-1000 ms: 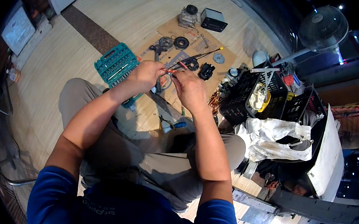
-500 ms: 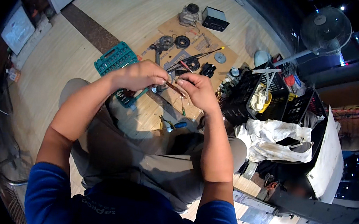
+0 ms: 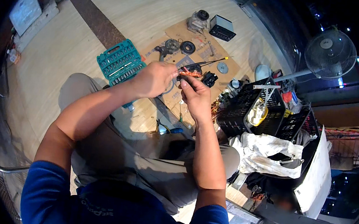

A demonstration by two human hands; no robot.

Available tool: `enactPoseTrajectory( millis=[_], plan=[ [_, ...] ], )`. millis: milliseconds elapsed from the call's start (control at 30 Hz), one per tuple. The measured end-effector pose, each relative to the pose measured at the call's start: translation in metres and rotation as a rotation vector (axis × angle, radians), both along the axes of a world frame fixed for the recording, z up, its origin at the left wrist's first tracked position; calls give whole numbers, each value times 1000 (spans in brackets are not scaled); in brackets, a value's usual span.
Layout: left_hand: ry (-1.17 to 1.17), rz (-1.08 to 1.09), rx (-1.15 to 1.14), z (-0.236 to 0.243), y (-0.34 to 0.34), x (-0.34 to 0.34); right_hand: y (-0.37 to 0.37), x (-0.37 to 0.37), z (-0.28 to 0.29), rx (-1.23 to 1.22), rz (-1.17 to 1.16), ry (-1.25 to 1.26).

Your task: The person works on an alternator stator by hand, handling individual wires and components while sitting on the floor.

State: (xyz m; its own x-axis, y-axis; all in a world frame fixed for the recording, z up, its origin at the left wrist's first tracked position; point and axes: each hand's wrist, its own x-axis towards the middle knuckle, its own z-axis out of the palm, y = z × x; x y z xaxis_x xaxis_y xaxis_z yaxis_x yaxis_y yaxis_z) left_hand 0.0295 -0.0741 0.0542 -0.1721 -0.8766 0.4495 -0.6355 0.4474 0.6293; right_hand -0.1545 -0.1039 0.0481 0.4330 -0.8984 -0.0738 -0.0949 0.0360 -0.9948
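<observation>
My left hand [image 3: 157, 79] is closed, its thumb and fingers pinching one end of a thin bundle of copper-coloured wire [image 3: 191, 74]. Close beside it, my right hand [image 3: 197, 97] has its thumb and forefinger pressed together at the bundle's lower side. The fingers partly hide where each grip meets the wire. Beneath both hands lies a cardboard sheet [image 3: 231, 70] with dismantled parts on it, among them a black ring-shaped part [image 3: 187, 47] and a grey metal disc [image 3: 222, 68].
A teal socket-set case [image 3: 121, 60] lies open beyond my left forearm. Pliers [image 3: 160, 127] and a blue-handled tool [image 3: 177, 130] rest near my legs. Black plastic crates [image 3: 250, 108], white cloth [image 3: 267, 154] and a standing fan [image 3: 330, 53] are on the right.
The copper-coloured bundle has turned from slanting downward to nearly level, and my hands have come closer together. The whole view has shifted slightly.
</observation>
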Motion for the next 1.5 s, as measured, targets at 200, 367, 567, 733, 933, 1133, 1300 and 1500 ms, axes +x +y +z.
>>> enactPoseTrajectory(
  millis=[200,367,567,733,933,1133,1300,1500],
  plan=[
    [-246,26,-135,-10,8,-15,8,12,-6,382,-247,-281],
    [-65,-70,146,2,7,-16,3,-1,-6,270,-226,-258],
    [1097,-457,1075,-1,0,1,8,-3,3,178,-170,-217],
    [1178,-535,1153,-8,-3,2,12,0,4,68,-135,-226],
    [296,-66,696,12,2,-12,10,1,-3,55,-192,-42],
    [-344,49,-73,-2,10,-17,12,6,0,275,-254,-96],
    [-58,-33,253,2,8,-19,9,-1,2,270,-227,-153],
    [1159,-508,1151,-5,4,0,15,6,12,203,-192,-166]
  ],
)
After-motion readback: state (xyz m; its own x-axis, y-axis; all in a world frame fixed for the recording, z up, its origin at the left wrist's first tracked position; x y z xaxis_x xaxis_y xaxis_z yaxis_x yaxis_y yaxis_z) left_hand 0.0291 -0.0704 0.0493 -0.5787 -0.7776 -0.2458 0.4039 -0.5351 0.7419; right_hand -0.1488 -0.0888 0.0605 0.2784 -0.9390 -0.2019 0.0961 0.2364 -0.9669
